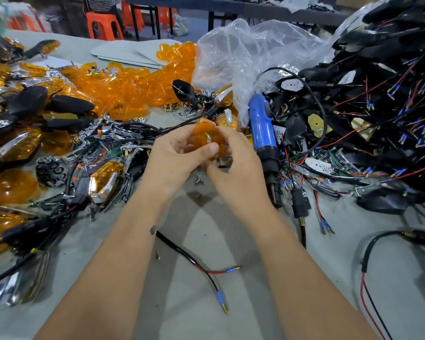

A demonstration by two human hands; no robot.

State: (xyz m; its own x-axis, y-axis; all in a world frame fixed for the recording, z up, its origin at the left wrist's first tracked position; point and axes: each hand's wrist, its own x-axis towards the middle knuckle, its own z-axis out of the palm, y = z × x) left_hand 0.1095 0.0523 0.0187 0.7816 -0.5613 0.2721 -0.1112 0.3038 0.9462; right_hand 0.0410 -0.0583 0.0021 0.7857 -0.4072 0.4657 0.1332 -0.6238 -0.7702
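Both my hands meet above the middle of the grey table. Between them is an orange translucent lens, blurred by motion. My left hand grips it from the left, thumb across its lower edge. My right hand curls round it from the right. What lies under the lens inside my palms is hidden. A few small screws lie on the table just below my hands.
A blue electric screwdriver lies right of my hands. Black housings with red and black wires pile at the right. Orange lenses and chrome parts heap at the left. A clear plastic bag sits behind. A loose cable crosses between my forearms.
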